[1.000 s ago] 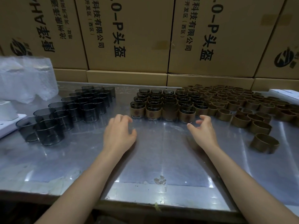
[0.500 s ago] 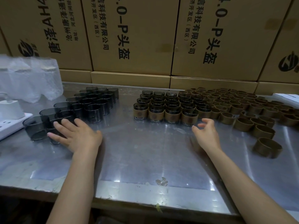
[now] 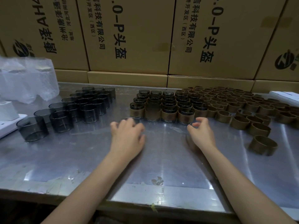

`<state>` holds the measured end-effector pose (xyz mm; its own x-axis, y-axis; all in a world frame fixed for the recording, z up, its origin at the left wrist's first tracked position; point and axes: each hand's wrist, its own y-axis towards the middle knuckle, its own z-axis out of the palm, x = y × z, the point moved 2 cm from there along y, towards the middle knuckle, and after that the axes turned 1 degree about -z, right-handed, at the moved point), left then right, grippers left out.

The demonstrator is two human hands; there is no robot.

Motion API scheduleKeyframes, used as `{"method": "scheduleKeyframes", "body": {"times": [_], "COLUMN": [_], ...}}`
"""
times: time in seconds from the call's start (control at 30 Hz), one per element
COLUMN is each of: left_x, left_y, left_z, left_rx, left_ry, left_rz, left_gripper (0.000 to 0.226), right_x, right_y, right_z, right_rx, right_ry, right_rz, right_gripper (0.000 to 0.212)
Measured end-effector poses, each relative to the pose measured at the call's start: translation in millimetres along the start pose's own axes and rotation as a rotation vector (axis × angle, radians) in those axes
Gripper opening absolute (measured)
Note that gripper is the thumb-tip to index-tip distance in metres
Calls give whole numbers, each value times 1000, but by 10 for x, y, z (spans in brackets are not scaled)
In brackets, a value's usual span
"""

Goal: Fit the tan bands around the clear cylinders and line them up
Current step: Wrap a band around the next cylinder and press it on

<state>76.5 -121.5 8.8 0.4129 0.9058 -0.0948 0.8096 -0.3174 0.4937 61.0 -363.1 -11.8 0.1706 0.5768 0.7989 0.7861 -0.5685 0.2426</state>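
Smoky clear cylinders point(image 3: 32, 128) stand in a cluster at the left of the steel table point(image 3: 161, 159). In the middle, rows of cylinders wearing tan bands point(image 3: 169, 113) are lined up. Loose tan bands point(image 3: 263, 144) spread over the right side. My left hand point(image 3: 127, 138) is palm down just in front of the banded rows, fingers curled over a clear cylinder point(image 3: 136, 121) that is mostly hidden and blurred. My right hand point(image 3: 201, 135) hovers beside the front right banded cylinder, fingers apart and holding nothing.
Stacked cardboard boxes point(image 3: 129, 38) form a wall along the table's far edge. A clear plastic bag point(image 3: 27, 80) and a white power strip with a plug point(image 3: 8, 117) sit at the far left. A white flat object point(image 3: 284, 95) lies at the far right.
My left hand reached left to the clear cylinders, took one from the front, and came back to the middle in front of the banded rows. My right hand barely moved.
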Motion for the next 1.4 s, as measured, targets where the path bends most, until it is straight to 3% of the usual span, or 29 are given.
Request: {"method": "scheduleKeyframes", "body": {"times": [0.1,0.2,0.37,0.47,0.67,0.77,0.87,1.0,1.13,1.27,1.4], "left_x": [-348,-618,-951,-963,-664,-611,-620,-622,-645,-622,-576], "left_y": [-61,-56,132,235,342,373,389,379,388,410,399], "left_z": [52,103,238,280,342,360,369,397,388,357,443], "left_rx": [-33,-109,-60,-69,-51,9,61,92,195,96,186], "left_ry": [-128,-219,-422,-681,-1299,-1398,-1422,-1429,-1493,-982,-823], "left_rz": [290,372,277,216,-224,-355,-402,-405,-460,-217,-243], "left_gripper": [22,24,29,23,19,18,22,16,19,28,41], "right_x": [-11,-20,-15,19,132,180,232,248,285,274,226], "right_y": [12,13,17,5,-141,-170,-188,-237,-264,-235,-206], "right_z": [16,22,7,13,83,94,72,117,77,27,71], "right_rx": [-5,-26,-8,102,364,298,188,312,136,72,178], "right_ry": [34,59,92,81,173,190,223,207,113,116,11], "right_rz": [5,-11,-60,-103,-276,-358,-415,-414,-501,-448,-390], "right_gripper": [36,21,14,27,40,27,18,50,58,55,55]}}
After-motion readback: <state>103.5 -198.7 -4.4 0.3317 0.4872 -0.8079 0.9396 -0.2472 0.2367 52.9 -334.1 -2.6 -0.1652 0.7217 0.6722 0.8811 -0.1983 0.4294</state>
